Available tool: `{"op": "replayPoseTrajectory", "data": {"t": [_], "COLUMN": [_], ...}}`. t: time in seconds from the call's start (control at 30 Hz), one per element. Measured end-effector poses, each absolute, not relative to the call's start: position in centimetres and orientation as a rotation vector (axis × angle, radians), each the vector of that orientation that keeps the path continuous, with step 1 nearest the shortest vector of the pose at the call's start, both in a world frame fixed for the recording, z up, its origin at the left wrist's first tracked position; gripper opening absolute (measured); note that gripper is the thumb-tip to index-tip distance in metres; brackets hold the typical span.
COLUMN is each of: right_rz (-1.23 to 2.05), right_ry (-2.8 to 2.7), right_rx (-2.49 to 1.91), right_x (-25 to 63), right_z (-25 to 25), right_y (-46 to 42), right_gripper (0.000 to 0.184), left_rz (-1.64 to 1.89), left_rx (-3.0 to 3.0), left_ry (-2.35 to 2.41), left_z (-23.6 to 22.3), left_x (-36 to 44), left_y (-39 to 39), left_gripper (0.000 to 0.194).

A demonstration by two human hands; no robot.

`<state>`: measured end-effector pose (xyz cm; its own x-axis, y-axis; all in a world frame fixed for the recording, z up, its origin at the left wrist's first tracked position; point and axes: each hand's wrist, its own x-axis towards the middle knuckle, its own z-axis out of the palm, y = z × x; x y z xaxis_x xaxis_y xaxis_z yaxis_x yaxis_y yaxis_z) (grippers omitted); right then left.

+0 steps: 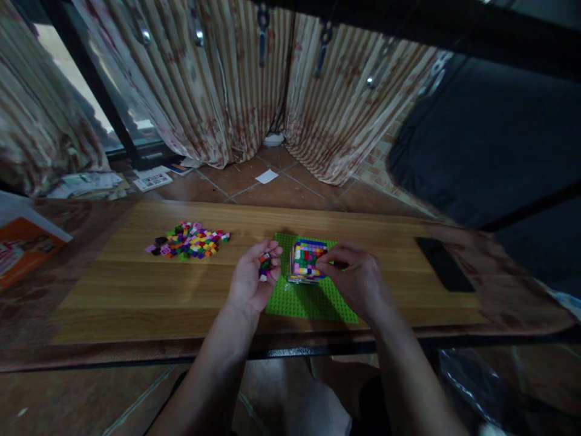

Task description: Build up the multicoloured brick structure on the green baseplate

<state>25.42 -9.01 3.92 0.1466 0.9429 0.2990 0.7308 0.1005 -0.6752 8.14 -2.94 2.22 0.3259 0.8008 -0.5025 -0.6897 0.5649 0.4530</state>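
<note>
A green studded baseplate [313, 303] lies on the wooden board. On it stands a square block built of many-coloured toy bricks [305, 261]. My left hand [254, 275] is palm up just left of the block, with fingers curled round several small loose bricks [264, 265] in it. My right hand [356, 272] reaches over the right side of the block, thumb and forefinger pinched at its top. Whatever sits between those fingertips is too small or hidden to make out.
A loose pile of small coloured bricks [190, 241] lies on the left of the wooden board [158, 303]. A black phone-like slab [445, 263] rests at the right end. An orange and white box [27, 242] stands at the far left. Striped curtains [254, 79] hang behind.
</note>
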Motion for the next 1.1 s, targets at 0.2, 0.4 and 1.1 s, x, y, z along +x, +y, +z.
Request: {"op": "replayPoseTrajectory", "data": {"t": [0.2,0.4,1.1], "right_rz": [0.327,0.363,0.614], "right_ry": [-1.654,-1.619,-1.125], "right_rx": [-1.722,-1.68,-1.602], "right_x": [25.3,25.3,26.7], "right_z": [3.9,3.5,2.7], "right_y": [-8.9,-8.8,-8.5], "right_gripper": [0.011,0.012,0.029], "left_rz": [1.013,1.031,1.053], "left_rx": [0.15,0.142,0.134], "left_ry": [0.719,0.701,0.669], "left_z": [2.5,2.7,2.8], "left_x": [8.4,8.2,8.1], "left_y": [-3.0,-3.0,-2.8], "left_gripper": [0.024,0.028,0.028]}}
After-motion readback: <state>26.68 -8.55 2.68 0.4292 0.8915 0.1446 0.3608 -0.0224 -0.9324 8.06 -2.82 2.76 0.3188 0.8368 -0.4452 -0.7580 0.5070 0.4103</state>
